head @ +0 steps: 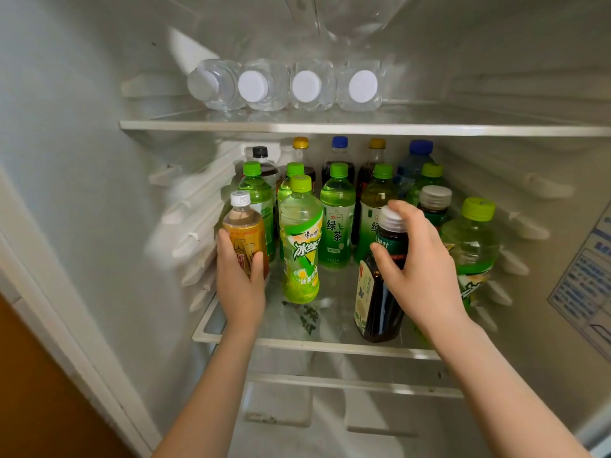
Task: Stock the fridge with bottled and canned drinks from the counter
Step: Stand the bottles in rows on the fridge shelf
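Both hands reach into the open fridge (pixel 99 226) at its middle glass shelf (pixel 297 343). The left hand (pixel 239 289) has its grip wrapped around the lower half of an amber tea bottle (pixel 244 233) with a white cap and orange label, standing upright at the shelf's front left, near the ribbed side wall. The right hand (pixel 420 269) has its grip closed over the neck and shoulder of a dark tea bottle (pixel 377 302) with a white cap, thumb on the near side and fingers curled over the top; this bottle tilts slightly and its base sits near the front edge of the shelf. Between the two stands a green iced-tea bottle (pixel 301 239), upright and apart from both hands. Behind it runs a row of green-capped tea bottles (pixel 337 216), and at the back a row of dark soda bottles (pixel 339 157) with yellow, blue and black caps. On the upper shelf (pixel 363 128) four water bottles (pixel 281 85) lie side by side, white caps facing outward.
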`<control>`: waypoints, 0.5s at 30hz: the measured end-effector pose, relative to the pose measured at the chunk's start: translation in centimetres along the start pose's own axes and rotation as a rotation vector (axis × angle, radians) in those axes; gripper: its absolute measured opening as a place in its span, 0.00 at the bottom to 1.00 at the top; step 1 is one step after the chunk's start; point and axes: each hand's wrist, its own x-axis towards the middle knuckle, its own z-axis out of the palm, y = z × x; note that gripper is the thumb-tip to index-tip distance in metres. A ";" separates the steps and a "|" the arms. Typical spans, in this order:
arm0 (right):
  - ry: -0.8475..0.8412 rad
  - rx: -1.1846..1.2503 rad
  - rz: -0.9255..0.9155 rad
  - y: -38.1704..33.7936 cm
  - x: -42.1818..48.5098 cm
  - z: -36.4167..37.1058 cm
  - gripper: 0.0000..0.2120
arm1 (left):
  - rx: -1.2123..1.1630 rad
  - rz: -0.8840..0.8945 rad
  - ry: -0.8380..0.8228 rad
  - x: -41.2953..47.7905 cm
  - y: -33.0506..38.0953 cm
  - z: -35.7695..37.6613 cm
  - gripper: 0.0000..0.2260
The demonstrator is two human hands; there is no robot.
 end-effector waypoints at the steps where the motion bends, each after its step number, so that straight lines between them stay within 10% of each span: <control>1: -0.001 0.001 -0.002 0.0 0.0 0.0 0.27 | -0.010 -0.011 -0.011 -0.4 0.0 -0.1 0.33; 9: 0.044 0.017 0.033 -0.8 -1.6 0.0 0.41 | -0.097 0.206 0.082 -4.0 3.2 -0.5 0.23; 15: 0.420 0.004 -0.026 1.2 -5.0 -1.7 0.24 | -0.294 0.253 0.042 -5.4 5.8 0.8 0.16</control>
